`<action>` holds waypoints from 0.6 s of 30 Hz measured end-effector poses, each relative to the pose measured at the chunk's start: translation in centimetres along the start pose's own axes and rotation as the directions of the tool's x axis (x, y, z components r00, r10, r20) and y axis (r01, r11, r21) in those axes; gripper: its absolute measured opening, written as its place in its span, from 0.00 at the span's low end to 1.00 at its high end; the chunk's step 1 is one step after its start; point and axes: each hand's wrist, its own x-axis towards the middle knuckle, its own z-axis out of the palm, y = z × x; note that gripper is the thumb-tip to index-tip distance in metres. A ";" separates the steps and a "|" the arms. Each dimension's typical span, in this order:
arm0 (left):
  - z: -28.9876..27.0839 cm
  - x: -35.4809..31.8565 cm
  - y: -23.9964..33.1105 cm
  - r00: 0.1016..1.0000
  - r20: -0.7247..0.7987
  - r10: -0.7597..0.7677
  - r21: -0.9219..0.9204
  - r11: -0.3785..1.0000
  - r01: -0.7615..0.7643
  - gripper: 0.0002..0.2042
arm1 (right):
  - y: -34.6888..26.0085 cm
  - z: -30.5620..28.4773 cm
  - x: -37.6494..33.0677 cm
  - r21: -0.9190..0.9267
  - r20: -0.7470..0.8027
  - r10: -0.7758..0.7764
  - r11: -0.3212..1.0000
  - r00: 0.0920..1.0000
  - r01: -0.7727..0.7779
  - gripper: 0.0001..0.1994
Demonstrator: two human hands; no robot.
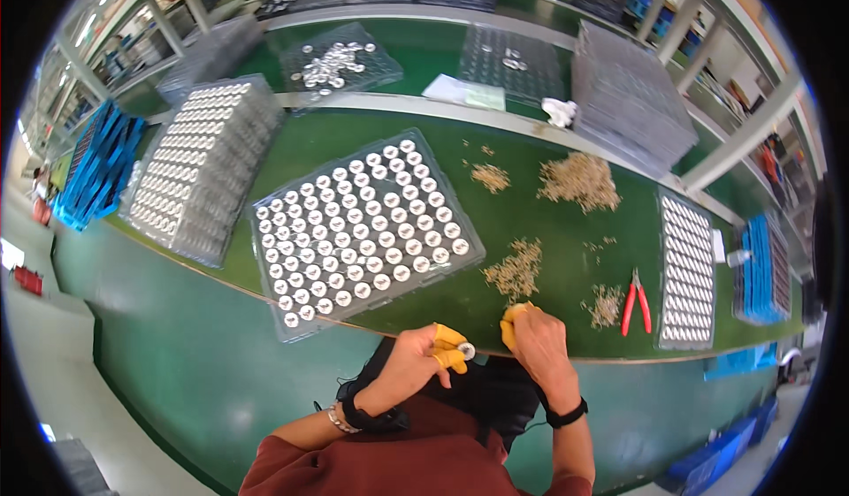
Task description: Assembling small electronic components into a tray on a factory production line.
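Note:
My left hand (424, 360), with yellow finger cots, pinches a small round white part (467, 351) just off the table's front edge. My right hand (536, 337), also in yellow finger cots, has its fingertips closed at the near end of a pile of small tan leaded components (515, 270); whatever lies between those fingertips is hidden. Left of the pile, a clear plastic tray (386, 300) lies at a slant, filled with rows of round white parts with dark centres. Red-handled cutters (635, 305) rest to the right, beside a smaller heap of bits (606, 307).
Stacked filled trays (196, 169) stand at the left, near blue trays (97, 164). Larger component piles (580, 181) lie farther back. Another filled tray (686, 270) and a blue stack (762, 270) are at the right. Behind the rail (371, 103) sit loose parts (332, 64) and empty-looking trays (630, 98).

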 end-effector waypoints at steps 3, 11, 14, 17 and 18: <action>0.2 0.2 0.2 1.000 -0.016 0.004 -0.041 0.999 -0.005 0.07 | -0.7 -0.4 0.0 0.289 -0.086 0.094 0.955 0.992 -0.065 0.06; -0.2 0.2 2.2 0.998 -0.059 0.033 -0.095 0.995 -0.038 0.08 | -5.0 0.0 0.1 0.929 0.190 0.433 0.212 0.881 -0.304 0.04; 0.0 0.3 2.4 0.999 -0.032 0.017 -0.109 0.994 -0.020 0.08 | -5.4 0.6 -0.5 0.927 0.160 0.450 0.238 0.879 -0.291 0.05; 0.1 0.3 2.3 1.000 -0.019 0.019 -0.129 0.991 -0.021 0.08 | -5.9 1.0 -0.7 0.921 0.115 0.466 0.281 0.877 -0.270 0.05; 0.1 0.2 2.3 1.000 -0.016 0.018 -0.130 0.991 -0.019 0.08 | -6.0 1.3 -0.8 0.913 0.110 0.464 0.302 0.879 -0.273 0.05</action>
